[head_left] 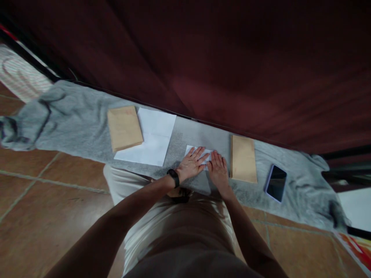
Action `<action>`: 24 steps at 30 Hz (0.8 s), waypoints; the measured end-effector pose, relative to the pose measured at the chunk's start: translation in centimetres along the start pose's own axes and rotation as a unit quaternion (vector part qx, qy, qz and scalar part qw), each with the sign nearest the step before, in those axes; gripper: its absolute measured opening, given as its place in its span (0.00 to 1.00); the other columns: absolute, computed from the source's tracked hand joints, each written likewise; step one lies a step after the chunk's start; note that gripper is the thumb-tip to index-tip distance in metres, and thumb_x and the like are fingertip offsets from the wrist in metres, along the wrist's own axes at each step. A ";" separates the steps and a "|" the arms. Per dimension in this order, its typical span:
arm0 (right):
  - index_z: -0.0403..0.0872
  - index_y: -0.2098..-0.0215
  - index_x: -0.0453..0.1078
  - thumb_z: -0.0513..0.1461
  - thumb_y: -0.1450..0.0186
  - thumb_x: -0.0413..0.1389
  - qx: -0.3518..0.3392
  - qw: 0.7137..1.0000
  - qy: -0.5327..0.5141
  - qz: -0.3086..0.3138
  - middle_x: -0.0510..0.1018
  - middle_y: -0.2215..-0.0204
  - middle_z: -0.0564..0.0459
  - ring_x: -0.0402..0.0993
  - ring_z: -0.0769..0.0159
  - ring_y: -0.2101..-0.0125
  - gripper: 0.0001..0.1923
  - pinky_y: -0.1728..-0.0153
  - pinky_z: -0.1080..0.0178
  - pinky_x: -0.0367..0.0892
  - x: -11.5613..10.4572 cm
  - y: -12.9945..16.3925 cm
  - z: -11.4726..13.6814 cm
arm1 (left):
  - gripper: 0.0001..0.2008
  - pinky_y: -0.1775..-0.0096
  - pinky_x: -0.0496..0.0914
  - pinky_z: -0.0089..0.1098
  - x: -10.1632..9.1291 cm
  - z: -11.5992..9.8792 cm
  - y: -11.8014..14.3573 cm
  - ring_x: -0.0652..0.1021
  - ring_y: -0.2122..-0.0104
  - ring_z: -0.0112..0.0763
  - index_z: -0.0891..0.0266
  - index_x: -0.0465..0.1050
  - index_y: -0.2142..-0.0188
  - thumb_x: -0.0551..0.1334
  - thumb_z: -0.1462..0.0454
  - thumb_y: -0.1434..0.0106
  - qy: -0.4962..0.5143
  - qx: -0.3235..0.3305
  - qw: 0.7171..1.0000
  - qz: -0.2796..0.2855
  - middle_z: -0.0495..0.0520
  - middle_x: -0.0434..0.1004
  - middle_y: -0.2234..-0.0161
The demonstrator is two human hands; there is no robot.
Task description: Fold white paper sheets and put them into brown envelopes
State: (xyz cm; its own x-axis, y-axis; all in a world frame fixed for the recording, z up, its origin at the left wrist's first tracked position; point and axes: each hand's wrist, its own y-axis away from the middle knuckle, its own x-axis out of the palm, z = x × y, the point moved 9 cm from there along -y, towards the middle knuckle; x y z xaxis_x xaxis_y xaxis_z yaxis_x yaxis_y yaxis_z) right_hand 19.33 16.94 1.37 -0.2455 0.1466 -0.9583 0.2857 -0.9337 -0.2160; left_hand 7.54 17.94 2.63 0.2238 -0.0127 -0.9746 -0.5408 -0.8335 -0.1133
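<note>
A small folded sheet of white paper (189, 149) lies on the grey cloth, mostly covered by both hands. My left hand (191, 163), with a black band on its wrist, presses flat on the paper with fingers spread. Beside it my right hand (218, 169) rests flat over the paper's right part, its fingers stretched out and close together. A stack of brown envelopes (244, 159) lies just right of my right hand. Farther left, larger white sheets (155, 135) lie partly under another brown envelope stack (124, 128).
The grey cloth (84, 119) covers a long narrow surface. A phone (276, 183) lies on it at the right. A dark red curtain-like fabric (203, 77) hangs along the far edge. Tiled floor (58, 208) shows on the near side.
</note>
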 end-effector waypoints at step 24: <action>0.43 0.41 0.73 0.39 0.26 0.47 0.143 0.987 -0.063 -0.040 0.79 0.48 0.38 0.76 0.51 0.50 0.21 0.45 0.52 0.69 -2.2 -1.0 -1.7 | 0.32 0.29 0.52 0.51 -1.3 4.4 4.3 0.56 0.27 0.47 0.72 0.52 0.27 0.44 0.56 0.24 0.017 -0.140 0.988 -0.056 0.68 0.53 0.27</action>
State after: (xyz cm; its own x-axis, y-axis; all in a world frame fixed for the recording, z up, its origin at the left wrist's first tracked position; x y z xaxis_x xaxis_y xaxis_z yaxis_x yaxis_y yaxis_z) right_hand 21.16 18.09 3.40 -0.3752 0.1989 -0.9053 -0.0081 -0.9774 -0.2113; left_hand 1.35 16.82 2.56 0.2985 0.0738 -0.9516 -0.2666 -0.9509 -0.1573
